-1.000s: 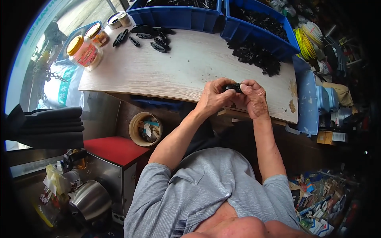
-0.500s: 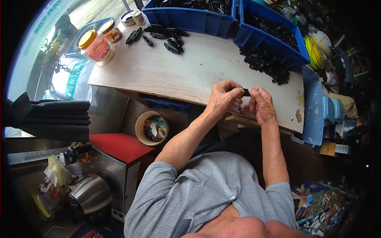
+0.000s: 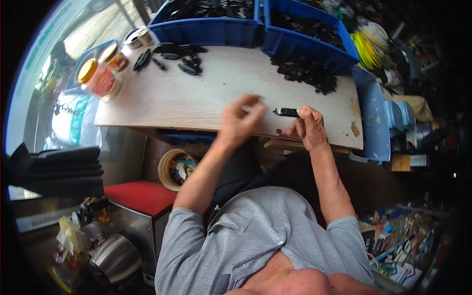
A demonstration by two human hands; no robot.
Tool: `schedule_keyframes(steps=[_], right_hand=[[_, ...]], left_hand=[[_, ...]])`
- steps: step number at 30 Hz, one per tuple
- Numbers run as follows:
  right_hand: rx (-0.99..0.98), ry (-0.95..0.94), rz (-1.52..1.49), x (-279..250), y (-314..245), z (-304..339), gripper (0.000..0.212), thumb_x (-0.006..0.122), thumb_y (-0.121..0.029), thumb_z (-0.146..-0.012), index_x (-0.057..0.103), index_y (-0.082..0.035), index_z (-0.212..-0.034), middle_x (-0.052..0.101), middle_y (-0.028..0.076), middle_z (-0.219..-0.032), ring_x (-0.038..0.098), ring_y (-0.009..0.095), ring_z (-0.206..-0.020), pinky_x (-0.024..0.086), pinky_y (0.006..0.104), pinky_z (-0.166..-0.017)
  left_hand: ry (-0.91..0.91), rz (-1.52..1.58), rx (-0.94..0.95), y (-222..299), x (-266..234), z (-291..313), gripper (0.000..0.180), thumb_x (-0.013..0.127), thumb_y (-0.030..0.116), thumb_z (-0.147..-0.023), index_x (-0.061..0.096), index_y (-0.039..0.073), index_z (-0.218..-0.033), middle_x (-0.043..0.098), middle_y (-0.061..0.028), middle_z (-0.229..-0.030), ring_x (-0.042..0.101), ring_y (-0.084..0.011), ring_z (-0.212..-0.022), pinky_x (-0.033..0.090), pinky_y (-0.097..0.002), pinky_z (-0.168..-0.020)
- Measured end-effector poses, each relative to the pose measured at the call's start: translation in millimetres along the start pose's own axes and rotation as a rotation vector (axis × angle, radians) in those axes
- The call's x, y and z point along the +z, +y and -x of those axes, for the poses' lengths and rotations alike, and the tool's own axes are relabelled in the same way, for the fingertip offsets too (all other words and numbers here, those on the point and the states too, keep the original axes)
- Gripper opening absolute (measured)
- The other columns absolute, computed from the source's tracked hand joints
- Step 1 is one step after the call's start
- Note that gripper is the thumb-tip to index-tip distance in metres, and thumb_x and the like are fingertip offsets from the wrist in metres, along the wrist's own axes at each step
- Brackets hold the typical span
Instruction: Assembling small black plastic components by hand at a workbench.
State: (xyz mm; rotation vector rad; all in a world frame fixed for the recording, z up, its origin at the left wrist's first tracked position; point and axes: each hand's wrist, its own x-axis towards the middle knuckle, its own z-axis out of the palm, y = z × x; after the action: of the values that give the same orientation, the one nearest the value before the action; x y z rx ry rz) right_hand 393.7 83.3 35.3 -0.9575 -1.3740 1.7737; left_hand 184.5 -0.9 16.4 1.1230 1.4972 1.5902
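A short, narrow black plastic piece (image 3: 286,112) with a pale, shiny patch juts leftward from my right hand (image 3: 311,129). Thumb and fingers of that hand pinch its right end above the table's front edge. To the left, apart from the piece, is my left hand (image 3: 239,120), its fingers smeared by motion. Whether it holds anything is not visible. Farther back on the pale wooden table (image 3: 216,101) lies a heap of small black parts (image 3: 305,73) at right. Several long, oval black pieces (image 3: 189,67) lie at the back left.
Two blue bins (image 3: 206,31) (image 3: 309,48) of black parts line the table's back. Lidded jars (image 3: 101,80) stand at its left end. Below are a waste bucket (image 3: 163,168) and a red-topped cabinet (image 3: 140,196). Yellow coiled cable (image 3: 368,51) hangs at right.
My left hand has come off the black piece and moved left. My right hand keeps hold of the piece, which now shows more fully. The whole view has shifted somewhat.
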Motion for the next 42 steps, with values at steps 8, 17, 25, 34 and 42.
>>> schedule_keyframes(steps=[8,17,25,34,42], right_hand=[[-0.065,0.751,-0.209,-116,-39,-3,0.043,0.066,-0.047,-0.090,0.060,-0.005,-0.089,0.044,0.005,-0.048,0.060,0.025,-0.052,0.062,0.0503,-0.063],[0.072,0.661,0.082,-122,-38,-21,0.027,0.077,-0.024,-0.086,0.066,-0.005,-0.102,0.045,0.002,-0.049,0.058,0.018,-0.049,0.060,0.0391,-0.054],[0.205,0.584,0.418,-93,-37,-59,0.025,0.078,-0.025,-0.085,0.067,-0.009,-0.101,0.053,0.002,-0.059,0.053,0.012,-0.044,0.050,0.0288,-0.041],[0.127,0.578,0.738,-77,-39,-68,0.018,0.075,-0.023,-0.085,0.071,-0.007,-0.092,0.060,0.003,-0.061,0.053,0.013,-0.044,0.045,0.0278,-0.039],[0.156,0.563,0.660,-90,-33,-61,0.018,0.070,-0.021,-0.088,0.069,-0.004,-0.096,0.058,0.004,-0.060,0.055,0.013,-0.045,0.046,0.0282,-0.040]], left_hand=[[0.216,-1.277,0.533,-28,-156,-76,0.039,0.063,0.007,-0.089,0.062,0.011,-0.128,0.060,-0.0168,-0.130,0.051,-0.0430,-0.128,0.037,-0.0469,-0.114],[-0.052,-1.150,0.558,-17,-114,-68,0.037,0.061,0.004,-0.088,0.062,0.005,-0.125,0.059,-0.0171,-0.130,0.048,-0.0412,-0.131,0.041,-0.0458,-0.109],[-0.067,-1.118,0.622,-19,-41,-61,0.028,0.062,0.015,-0.090,0.064,0.010,-0.117,0.066,-0.0085,-0.121,0.056,-0.0321,-0.120,0.040,-0.0468,-0.101],[-0.078,-0.992,0.611,-18,-23,-59,0.030,0.067,0.013,-0.087,0.065,0.008,-0.116,0.068,-0.0101,-0.118,0.059,-0.0318,-0.116,0.043,-0.0447,-0.101],[0.185,-0.895,0.799,-9,-26,-55,0.024,0.070,0.008,-0.083,0.066,0.005,-0.107,0.068,-0.0124,-0.107,0.061,-0.0335,-0.105,0.045,-0.0454,-0.098]])
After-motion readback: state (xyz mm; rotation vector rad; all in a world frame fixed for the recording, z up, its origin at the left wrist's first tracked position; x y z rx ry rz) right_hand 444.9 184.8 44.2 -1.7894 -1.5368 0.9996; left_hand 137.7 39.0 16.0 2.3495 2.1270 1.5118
